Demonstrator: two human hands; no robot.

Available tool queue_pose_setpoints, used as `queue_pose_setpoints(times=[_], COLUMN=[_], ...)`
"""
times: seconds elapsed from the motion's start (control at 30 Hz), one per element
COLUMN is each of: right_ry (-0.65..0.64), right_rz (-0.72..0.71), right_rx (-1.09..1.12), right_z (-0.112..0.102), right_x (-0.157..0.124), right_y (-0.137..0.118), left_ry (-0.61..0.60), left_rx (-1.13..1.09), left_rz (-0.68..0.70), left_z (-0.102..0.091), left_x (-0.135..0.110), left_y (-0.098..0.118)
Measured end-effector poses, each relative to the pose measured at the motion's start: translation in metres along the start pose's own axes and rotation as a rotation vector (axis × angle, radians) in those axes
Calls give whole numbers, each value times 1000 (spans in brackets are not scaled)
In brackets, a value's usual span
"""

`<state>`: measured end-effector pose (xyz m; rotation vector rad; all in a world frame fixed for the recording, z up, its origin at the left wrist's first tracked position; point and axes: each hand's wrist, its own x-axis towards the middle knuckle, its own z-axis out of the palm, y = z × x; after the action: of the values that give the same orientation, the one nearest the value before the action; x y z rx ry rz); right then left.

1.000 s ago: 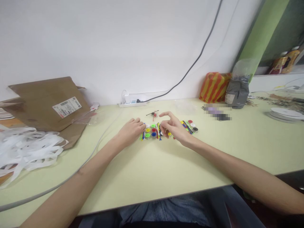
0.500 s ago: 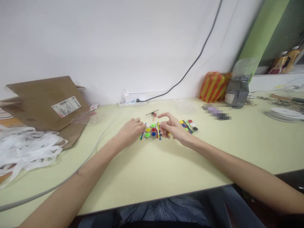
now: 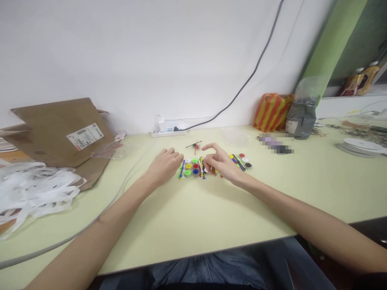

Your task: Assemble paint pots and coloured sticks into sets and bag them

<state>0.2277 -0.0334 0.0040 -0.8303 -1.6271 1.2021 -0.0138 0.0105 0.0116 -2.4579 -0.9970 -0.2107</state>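
Observation:
A cluster of small coloured discs and thin coloured sticks (image 3: 193, 168) lies on the pale green table (image 3: 193, 217) between my hands. My left hand (image 3: 165, 166) rests on the table just left of the cluster, fingers curled loosely, fingertips beside a blue stick. My right hand (image 3: 220, 162) hovers over the cluster's right part, index finger lifted, the other fingers pinched together on something too small to make out. More discs and sticks (image 3: 241, 159) lie right of that hand. A small dark and red piece (image 3: 195, 144) lies just behind.
A torn cardboard box (image 3: 65, 135) and a heap of white strips (image 3: 33, 191) occupy the left. A power strip (image 3: 166, 128) with a grey cable sits at the wall. A striped bag (image 3: 272, 111), a grey pouch (image 3: 300, 114) and a white reel (image 3: 361, 145) stand at the right.
My left hand has drawn back a little to the left, off the cluster's edge. My right hand has barely shifted.

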Motion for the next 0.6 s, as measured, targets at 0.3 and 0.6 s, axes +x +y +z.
queue_pose_setpoints(times=[0.3, 0.6], right_ry=[136, -88], right_rz=[-55, -94], right_rx=[-315, -988], right_z=[-34, -36], right_x=[31, 129], right_y=[23, 57], left_ry=[13, 113], left_rx=[-97, -268], left_rz=[-62, -218], left_z=[9, 10], left_x=[-5, -4], left_y=[1, 15])
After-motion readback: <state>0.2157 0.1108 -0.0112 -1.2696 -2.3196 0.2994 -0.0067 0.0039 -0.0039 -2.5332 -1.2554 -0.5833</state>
